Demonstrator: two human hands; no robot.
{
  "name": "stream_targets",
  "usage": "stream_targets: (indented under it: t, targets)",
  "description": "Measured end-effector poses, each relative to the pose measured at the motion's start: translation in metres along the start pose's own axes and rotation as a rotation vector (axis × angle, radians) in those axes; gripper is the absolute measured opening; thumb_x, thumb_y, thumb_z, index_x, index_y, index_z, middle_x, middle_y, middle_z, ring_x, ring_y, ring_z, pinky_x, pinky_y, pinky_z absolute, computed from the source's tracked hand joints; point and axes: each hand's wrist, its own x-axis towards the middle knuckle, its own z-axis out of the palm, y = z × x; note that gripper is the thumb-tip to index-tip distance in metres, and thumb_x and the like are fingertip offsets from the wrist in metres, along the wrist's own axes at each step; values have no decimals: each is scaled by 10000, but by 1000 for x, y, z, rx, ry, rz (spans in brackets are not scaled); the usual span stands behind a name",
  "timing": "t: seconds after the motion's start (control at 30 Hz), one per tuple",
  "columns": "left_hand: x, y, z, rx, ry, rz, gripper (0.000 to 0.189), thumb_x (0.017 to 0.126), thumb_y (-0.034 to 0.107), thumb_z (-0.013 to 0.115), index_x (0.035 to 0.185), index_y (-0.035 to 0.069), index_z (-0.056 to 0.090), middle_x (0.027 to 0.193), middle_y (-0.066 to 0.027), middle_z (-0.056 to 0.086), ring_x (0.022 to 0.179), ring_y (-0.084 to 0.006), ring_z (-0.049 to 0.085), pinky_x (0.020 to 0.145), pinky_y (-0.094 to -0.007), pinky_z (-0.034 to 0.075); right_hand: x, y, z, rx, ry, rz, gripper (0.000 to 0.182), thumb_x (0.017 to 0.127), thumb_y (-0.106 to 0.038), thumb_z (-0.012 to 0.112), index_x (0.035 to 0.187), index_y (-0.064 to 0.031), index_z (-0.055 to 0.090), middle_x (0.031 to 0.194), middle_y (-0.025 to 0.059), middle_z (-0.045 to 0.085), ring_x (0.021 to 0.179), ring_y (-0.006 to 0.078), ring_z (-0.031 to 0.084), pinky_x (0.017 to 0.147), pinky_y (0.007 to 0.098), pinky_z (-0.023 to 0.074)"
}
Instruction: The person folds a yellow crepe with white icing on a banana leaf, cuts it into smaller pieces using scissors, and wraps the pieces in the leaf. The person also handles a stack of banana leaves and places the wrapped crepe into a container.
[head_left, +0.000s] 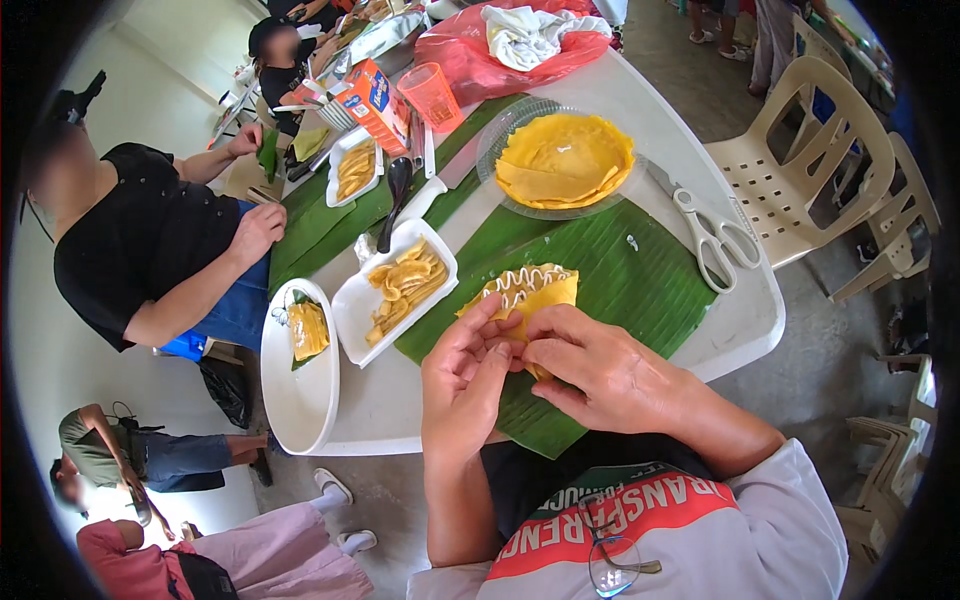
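Observation:
A thin yellow crepe (553, 291) with zigzag lines of white cream lies partly folded on a banana leaf (637, 270). My left hand (469, 367) is at its near left side, fingers curled against the edge. From the right, my right hand (607, 364) pinches the folded flap, and the fingertips of both hands meet over it. My fingers hide the crepe's near part. Beyond it, a stack of yellow crepes (562, 161) fills a clear plastic plate (491, 180). Left of my hands, a white foam tray (352, 307) holds sliced cooked bananas (409, 281).
An oval white dish (300, 420) carries a finished yellow roll (309, 330) on leaf. White-handled scissors (716, 236) lie near the right edge. A knife (424, 199), black ladle (397, 195), carton (375, 105) and orange cup (433, 97) stand farther back. A co-worker (157, 240) sits left.

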Motion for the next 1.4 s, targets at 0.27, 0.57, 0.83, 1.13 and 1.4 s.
stream_targets:
  t: [0.27,0.57,0.83,1.13,1.4]
  targets:
    - [1,-2,1,-103,14,26,496,1029,-41,572,1517,-38,484,1360,-217,627,1124,-234,691,967,-373,586,-1,-3,-3,-15,-25,-26,245,787,49,755,956,22,579,1158,197,558,997,415,656,820,465,576]
    - [-2,4,2,-189,42,-24,507,999,0,599,1495,-61,512,1354,-211,660,1132,-245,697,975,-382,576,0,1,-5,-59,-36,-81,175,795,91,698,908,31,578,1128,203,550,943,405,652,789,449,571]
    - [-3,2,-4,-272,21,1,509,1011,62,644,1488,-60,520,1346,-183,676,1143,-229,691,1009,-381,543,-2,2,-5,-107,-109,-9,123,825,87,714,929,41,667,1155,191,605,1049,358,667,849,409,579]
    - [-17,-1,0,-114,171,36,454,1015,78,668,1440,-43,563,1234,-147,706,1050,-194,703,885,-328,581,-2,-2,-5,-147,-106,-60,107,818,62,713,913,39,667,1176,212,608,1039,382,674,863,430,584]
    - [-24,-4,4,284,336,161,374,950,-8,754,1301,-33,624,1066,-62,691,897,-91,644,793,-241,560,1,-3,-10,-315,29,-70,194,796,-52,784,850,23,613,1125,193,585,1018,390,630,864,458,550]
